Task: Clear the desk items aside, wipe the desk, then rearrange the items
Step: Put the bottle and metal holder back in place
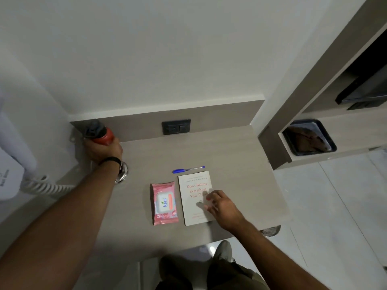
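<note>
My left hand (102, 150) grips a red bottle with a grey cap (98, 131) at the desk's back left corner. My right hand (219, 206) rests with fingers spread on a white book with red title (193, 187), lying flat near the desk's middle right. A pink wet-wipes pack (164, 203) lies just left of the book. A blue pen (188, 169) lies just behind the book. The grey desk (230, 155) carries all of these.
A black wall socket (176, 126) sits on the back panel. A white wall phone with a coiled cord (41, 186) hangs at the left. A shiny metal object (123, 174) lies under my left wrist. To the right, a shelf unit holds a black tray (310, 138).
</note>
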Motion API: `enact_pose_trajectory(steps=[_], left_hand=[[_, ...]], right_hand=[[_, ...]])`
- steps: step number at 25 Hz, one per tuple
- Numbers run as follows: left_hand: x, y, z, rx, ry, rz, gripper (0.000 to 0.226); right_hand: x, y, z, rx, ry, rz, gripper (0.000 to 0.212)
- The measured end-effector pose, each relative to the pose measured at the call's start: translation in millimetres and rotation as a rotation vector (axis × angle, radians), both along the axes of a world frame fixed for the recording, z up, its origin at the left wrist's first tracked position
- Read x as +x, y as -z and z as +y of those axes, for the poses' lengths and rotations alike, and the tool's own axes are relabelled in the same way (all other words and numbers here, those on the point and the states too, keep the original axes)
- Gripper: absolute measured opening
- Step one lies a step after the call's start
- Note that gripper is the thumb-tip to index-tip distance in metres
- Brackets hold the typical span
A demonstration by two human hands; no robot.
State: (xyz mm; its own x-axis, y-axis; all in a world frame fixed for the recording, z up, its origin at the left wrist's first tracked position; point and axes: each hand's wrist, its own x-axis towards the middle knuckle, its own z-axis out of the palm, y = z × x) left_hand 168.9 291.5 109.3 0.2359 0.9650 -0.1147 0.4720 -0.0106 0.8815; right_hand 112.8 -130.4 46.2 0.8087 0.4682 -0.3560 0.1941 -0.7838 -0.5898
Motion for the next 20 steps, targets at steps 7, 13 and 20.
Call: enact_pose_trajectory(steps=[7, 13, 20], left_hand=[[19.7, -23.8, -108.8, 0.057, 0.421, -0.18, 0.073], [46.4, -7.6, -188.8, 0.014, 0.719, -0.036, 0.075], [56.3, 6.4, -200.0, 0.031, 0.707, 0.035, 0.082]], right_hand=[[7.8, -1.3, -4.7, -0.084, -0.08, 0.001, 0.041], [11.3, 6.8, -12.2, -0.08, -0.124, -0.023, 0.045], [3.7, 21.2, -16.4, -0.092, -0.165, -0.056, 0.052]])
